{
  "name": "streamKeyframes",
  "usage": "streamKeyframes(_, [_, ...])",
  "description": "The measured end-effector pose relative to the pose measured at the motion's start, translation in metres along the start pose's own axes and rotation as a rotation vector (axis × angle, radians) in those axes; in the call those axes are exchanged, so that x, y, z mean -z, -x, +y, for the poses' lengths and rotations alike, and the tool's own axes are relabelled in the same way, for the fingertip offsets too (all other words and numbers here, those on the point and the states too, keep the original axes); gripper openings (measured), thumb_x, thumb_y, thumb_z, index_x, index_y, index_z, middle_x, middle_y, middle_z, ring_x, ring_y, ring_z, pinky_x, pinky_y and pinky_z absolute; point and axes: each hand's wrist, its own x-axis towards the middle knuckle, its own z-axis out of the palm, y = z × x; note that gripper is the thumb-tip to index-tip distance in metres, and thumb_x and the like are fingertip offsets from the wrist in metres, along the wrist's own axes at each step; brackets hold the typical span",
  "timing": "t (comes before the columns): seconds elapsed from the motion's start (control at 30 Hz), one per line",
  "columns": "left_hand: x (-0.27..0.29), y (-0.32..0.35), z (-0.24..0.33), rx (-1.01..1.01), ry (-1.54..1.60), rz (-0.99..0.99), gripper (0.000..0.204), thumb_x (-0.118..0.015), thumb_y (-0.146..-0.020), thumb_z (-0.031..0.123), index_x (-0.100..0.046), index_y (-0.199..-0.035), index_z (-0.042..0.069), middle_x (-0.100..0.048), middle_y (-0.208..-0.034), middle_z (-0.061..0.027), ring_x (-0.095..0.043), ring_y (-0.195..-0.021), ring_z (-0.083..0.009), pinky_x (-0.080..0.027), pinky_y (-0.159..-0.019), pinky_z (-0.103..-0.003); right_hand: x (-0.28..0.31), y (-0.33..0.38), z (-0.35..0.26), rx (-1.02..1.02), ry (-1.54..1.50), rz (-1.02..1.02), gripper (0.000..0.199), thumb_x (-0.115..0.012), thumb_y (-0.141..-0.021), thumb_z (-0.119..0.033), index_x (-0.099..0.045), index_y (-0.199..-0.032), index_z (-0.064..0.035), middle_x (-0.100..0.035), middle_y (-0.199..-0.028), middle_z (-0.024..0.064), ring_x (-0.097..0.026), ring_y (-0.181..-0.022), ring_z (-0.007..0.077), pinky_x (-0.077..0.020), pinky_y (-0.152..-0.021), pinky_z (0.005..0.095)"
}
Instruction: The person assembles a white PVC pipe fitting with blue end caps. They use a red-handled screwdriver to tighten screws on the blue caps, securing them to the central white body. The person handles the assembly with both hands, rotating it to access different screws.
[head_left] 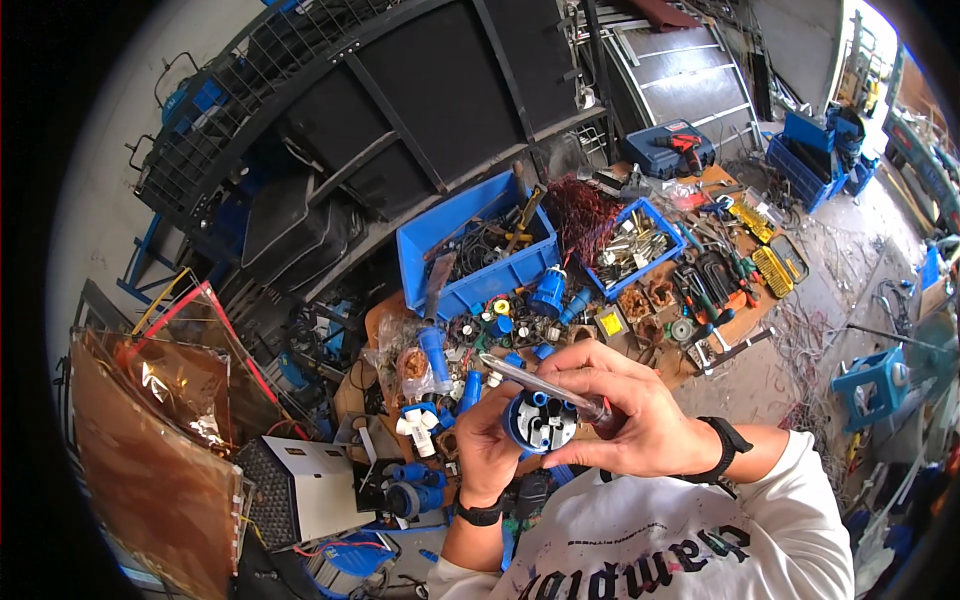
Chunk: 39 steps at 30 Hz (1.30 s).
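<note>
My left hand [485, 440] is closed round an industrial plug connector [540, 422], its round grey face with blue-ringed holes turned upward. My right hand [640, 420] grips a screwdriver [530, 379] with a pale shaft and a dark reddish handle. The shaft lies slanted above the connector, its tip pointing to the far left, apart from the connector's face. The right thumb is beside the connector's near rim; whether it touches is unclear. Just beyond the left hand are a blue plug housing [432, 355] and a white pipe-like fitting [417, 430].
On the cluttered wooden table stand a deep blue crate [490, 290] of cables and a shallow blue tray [675, 243] of metal parts. Pliers and a yellow bit case [772, 272] lie right. A red drill [686, 150] rests on a blue case. More blue connectors [415, 497] sit near left.
</note>
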Motion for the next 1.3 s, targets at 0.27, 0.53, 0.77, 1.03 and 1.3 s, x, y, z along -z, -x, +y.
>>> streamKeyframes(0.27, [0.003, 0.001, 0.002, -0.093, -0.076, 0.032, 0.012, -0.072, -0.076, 0.007, -0.062, -0.072, 0.001, -0.064, -0.081, -0.0055, -0.056, -0.069, -0.0128, -0.041, -0.061, -0.025, -0.008, 0.002, 0.003, 0.013, 0.006, 0.048, 0.062, -0.09, -0.064, -0.025, -0.063, -0.114, -0.0009, -0.061, -0.111, 0.0133, -0.06, -0.1, 0.025, -0.0481, -0.085, 0.0345])
streamKeyframes(0.53, [0.003, 0.003, -0.003, -0.175, -0.137, 0.081, 0.018, -0.073, -0.082, 0.015, -0.061, -0.076, 0.003, -0.061, -0.079, -0.0044, -0.053, -0.068, -0.0132, -0.039, -0.061, -0.026, -0.008, 0.0, 0.0, 0.003, 0.033, 0.049, 0.058, -0.086, -0.068, -0.02, -0.061, -0.117, 0.0008, -0.062, -0.106, 0.0131, -0.062, -0.099, 0.0257, -0.05, -0.083, 0.0334])
streamKeyframes(0.77, [0.004, 0.001, 0.006, -0.247, -0.305, 0.079, 0.014, -0.069, -0.083, 0.011, -0.063, -0.084, -0.001, -0.064, -0.085, -0.007, -0.057, -0.074, -0.0144, -0.044, -0.067, -0.026, -0.007, 0.002, -0.001, -0.084, 0.058, 0.07, 0.061, -0.088, -0.066, -0.023, -0.061, -0.116, 0.0008, -0.062, -0.106, 0.0136, -0.062, -0.093, 0.0234, -0.0504, -0.076, 0.0317])
streamKeyframes(1.03, [-0.003, 0.003, 0.012, -0.219, -0.259, 0.112, 0.014, -0.072, -0.079, 0.008, -0.062, -0.078, -0.002, -0.063, -0.083, -0.0089, -0.057, -0.07, -0.0156, -0.043, -0.062, -0.026, -0.005, 0.005, 0.004, -0.144, -0.082, 0.085, 0.063, -0.088, -0.067, -0.024, -0.061, -0.119, -0.0003, -0.061, -0.103, 0.0044, -0.047, -0.067, 0.0056, -0.0387, -0.059, 0.021])
streamKeyframes(1.3, [-0.007, 0.009, 0.017, -0.259, -0.276, 0.135, 0.024, -0.074, -0.083, 0.019, -0.063, -0.079, -0.002, -0.063, -0.09, -0.0104, -0.058, -0.075, -0.0173, -0.044, -0.066, -0.027, -0.001, 0.012, 0.009, -0.415, -0.476, 0.027, 0.063, -0.08, -0.076, -0.009, -0.052, -0.132, -0.0011, -0.051, -0.105, -0.0001, -0.037, -0.061, -0.0014, -0.0322, -0.055, 0.0172])
